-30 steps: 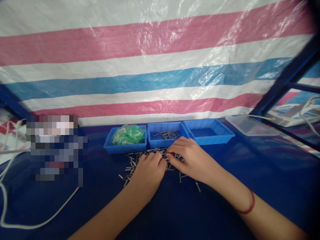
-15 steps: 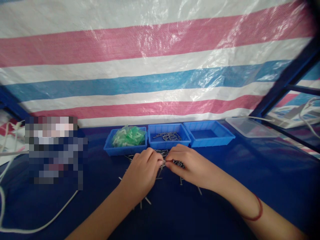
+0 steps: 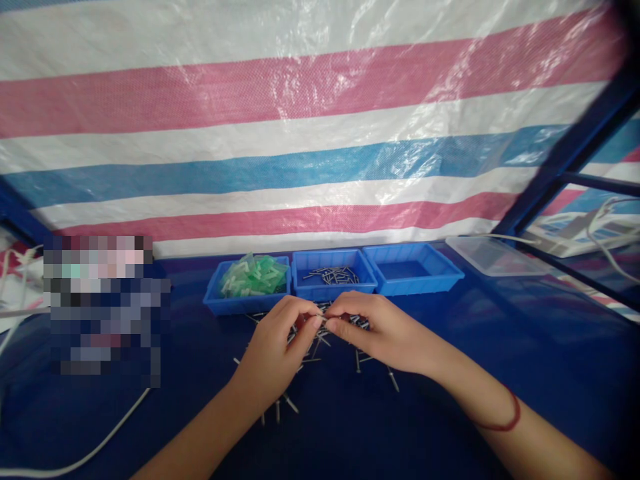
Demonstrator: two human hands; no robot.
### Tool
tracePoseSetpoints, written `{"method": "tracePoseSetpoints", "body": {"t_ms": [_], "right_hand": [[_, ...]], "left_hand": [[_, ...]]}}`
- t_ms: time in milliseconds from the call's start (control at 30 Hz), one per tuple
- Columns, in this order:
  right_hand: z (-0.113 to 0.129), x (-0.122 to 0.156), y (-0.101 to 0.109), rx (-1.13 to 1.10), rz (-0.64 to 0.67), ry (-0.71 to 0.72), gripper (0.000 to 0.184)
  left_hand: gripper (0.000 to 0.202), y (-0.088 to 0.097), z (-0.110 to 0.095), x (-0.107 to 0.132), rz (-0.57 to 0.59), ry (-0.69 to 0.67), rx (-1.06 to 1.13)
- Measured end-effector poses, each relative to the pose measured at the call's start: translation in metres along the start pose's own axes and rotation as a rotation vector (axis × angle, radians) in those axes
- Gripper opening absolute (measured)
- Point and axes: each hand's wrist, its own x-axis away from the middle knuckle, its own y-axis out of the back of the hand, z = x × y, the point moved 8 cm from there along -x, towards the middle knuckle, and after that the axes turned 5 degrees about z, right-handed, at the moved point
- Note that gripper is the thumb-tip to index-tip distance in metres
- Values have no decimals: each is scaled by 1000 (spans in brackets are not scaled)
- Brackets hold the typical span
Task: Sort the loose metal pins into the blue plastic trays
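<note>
My left hand point(image 3: 280, 347) and my right hand point(image 3: 380, 330) meet fingertip to fingertip just above a loose pile of small metal nails point(image 3: 320, 343) on the dark blue tabletop. Both hands are pinched shut on something small and thin between them, too small to make out. Behind them stand three blue trays in a row. The left tray point(image 3: 220, 303) holds green and white plastic pieces point(image 3: 255, 275). The middle tray point(image 3: 365, 270) holds several nails. The right tray point(image 3: 440, 267) looks bare inside.
A striped pink, blue and white tarp point(image 3: 300, 133) hangs behind the table. A clear plastic lid point(image 3: 493, 257) lies at the right. A white cable point(image 3: 90, 453) runs across the left front. A blue metal frame point(image 3: 565, 160) slants at the right.
Both hands have lifted off the nail pile and come together, fingertips pinching between them. More scattered nails now show below my left hand.
</note>
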Motion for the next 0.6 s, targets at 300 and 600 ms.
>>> {"method": "tracePoseSetpoints", "body": {"t_ms": [300, 600], "right_hand": [[-7, 0, 11, -37, -186, 14, 10], [-3, -4, 23, 259, -463, 76, 24]], "left_hand": [[10, -1, -1, -1, 29, -32, -62], [23, -4, 13, -1, 34, 32, -168]]}}
